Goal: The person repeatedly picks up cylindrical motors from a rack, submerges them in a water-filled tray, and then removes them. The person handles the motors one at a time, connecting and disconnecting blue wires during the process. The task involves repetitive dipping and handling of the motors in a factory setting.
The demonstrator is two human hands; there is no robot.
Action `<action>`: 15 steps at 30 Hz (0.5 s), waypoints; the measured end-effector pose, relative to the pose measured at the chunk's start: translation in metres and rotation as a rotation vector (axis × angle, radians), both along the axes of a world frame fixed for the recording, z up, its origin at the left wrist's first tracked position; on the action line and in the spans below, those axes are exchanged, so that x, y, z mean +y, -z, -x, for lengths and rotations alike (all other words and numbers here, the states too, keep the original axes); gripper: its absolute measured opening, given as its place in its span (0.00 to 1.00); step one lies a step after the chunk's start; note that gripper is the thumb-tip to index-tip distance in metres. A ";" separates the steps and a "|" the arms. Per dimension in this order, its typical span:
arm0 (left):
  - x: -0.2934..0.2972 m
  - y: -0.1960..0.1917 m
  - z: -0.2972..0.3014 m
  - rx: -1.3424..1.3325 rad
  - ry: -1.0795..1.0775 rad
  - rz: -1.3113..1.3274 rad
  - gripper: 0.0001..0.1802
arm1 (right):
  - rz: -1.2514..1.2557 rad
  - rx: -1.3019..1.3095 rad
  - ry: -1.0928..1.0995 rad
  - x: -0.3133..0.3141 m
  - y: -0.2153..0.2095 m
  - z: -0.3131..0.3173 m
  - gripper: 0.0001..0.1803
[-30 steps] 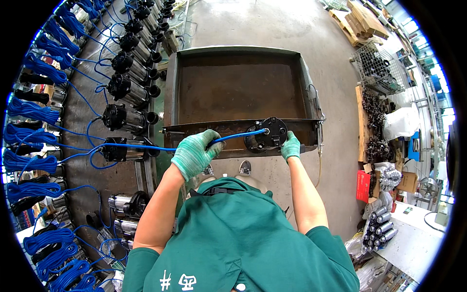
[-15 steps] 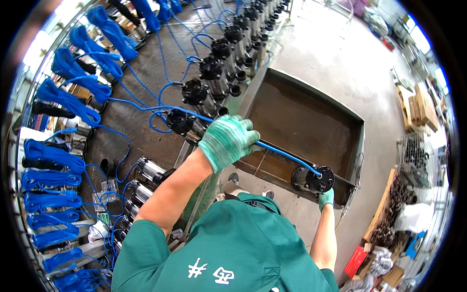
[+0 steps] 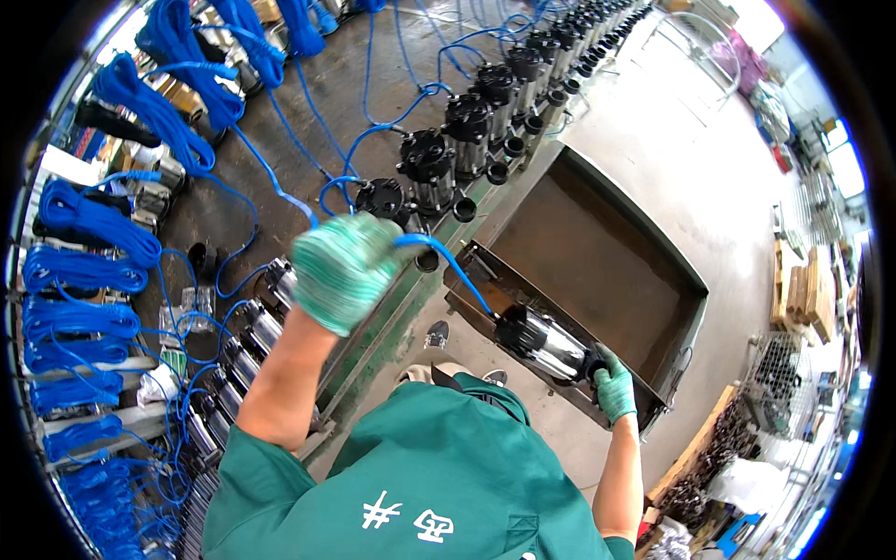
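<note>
Two gloved hands on one pump: right hand [image 3: 615, 390] clamped on the lower end of the shiny metal pump [image 3: 546, 342], which lies tilted on the near rim of the brown steel tank [image 3: 597, 252]. Left hand [image 3: 343, 269] raised and blurred, fist closed round the blue cable [image 3: 450, 264] running to the pump's black top. More pumps [image 3: 467, 126] stand in a row beside the tank.

The pump [image 3: 546, 343] had a glossy metal body with a matt black plastic cap. Knitted cloth gloves covered both hands, and the blue cable [image 3: 448, 257] looked smooth.
</note>
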State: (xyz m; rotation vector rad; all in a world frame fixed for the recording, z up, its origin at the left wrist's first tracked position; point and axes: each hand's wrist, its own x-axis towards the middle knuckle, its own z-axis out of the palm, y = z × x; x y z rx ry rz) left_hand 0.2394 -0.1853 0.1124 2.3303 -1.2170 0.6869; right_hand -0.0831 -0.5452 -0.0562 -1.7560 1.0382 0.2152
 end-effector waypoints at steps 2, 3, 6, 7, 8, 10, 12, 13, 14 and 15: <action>0.031 -0.009 -0.018 -0.019 -0.085 -0.015 0.14 | -0.013 -0.025 -0.087 0.019 -0.015 -0.027 0.26; 0.045 -0.010 -0.022 0.064 -0.147 0.054 0.14 | 0.082 -0.154 -0.213 0.022 0.006 -0.031 0.24; 0.093 -0.010 -0.035 0.331 -0.369 0.244 0.11 | -0.102 0.038 -0.230 0.074 -0.030 -0.104 0.20; 0.106 -0.014 -0.040 0.309 -0.411 0.278 0.11 | -0.136 0.001 -0.248 0.092 -0.027 -0.122 0.20; 0.116 -0.016 -0.045 0.285 -0.451 0.314 0.11 | -0.168 -0.037 -0.265 0.108 -0.020 -0.140 0.19; 0.130 -0.026 -0.057 0.267 -0.545 0.377 0.11 | -0.199 -0.132 -0.352 0.145 -0.006 -0.176 0.18; 0.150 -0.026 -0.076 0.275 -0.635 0.437 0.12 | -0.340 -0.081 -0.335 0.187 -0.014 -0.215 0.19; 0.155 -0.030 -0.088 0.146 -0.613 0.457 0.12 | -0.360 -0.120 -0.349 0.203 0.002 -0.231 0.19; 0.158 -0.035 -0.099 0.017 -0.593 0.470 0.13 | -0.385 -0.158 -0.365 0.220 0.020 -0.245 0.19; 0.164 -0.037 -0.107 -0.012 -0.592 0.452 0.14 | -0.443 -0.157 -0.352 0.236 0.017 -0.261 0.20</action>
